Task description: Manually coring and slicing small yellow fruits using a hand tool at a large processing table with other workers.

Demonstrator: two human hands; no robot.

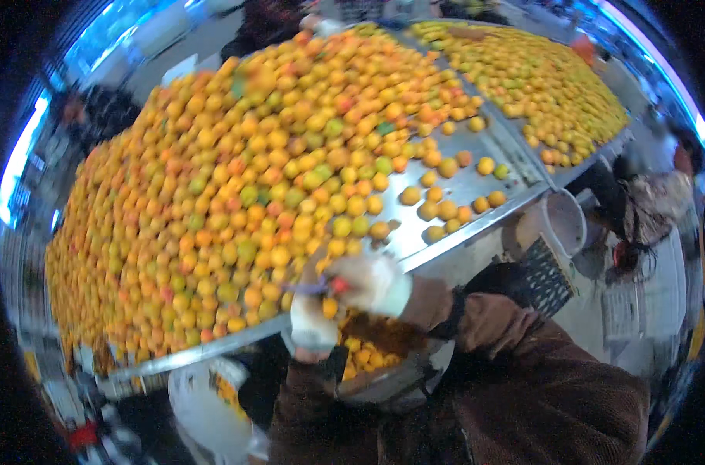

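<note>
Both my hands wear pale gloves and meet above the near edge of a heap of yellow-orange apricots [213,186]. My right hand [379,285] is closed around a small tool that looks like a knife [310,288], with a thin bluish-purple strip and a red part; blur hides its details. My left hand [313,322] is just below and to the left, fingers curled by a single apricot [330,308] that it seems to grip. Under my hands, against my body, stands a bucket [437,366] partly filled with apricots and a dark brown patch.
The metal table [476,170] has a raised front rim and a divider [496,112]; a second fruit heap [538,85] lies beyond it. A white bucket [563,222] and dark perforated crate [542,275] stand at right. Another white container [205,411] is at lower left. Other people work around the table.
</note>
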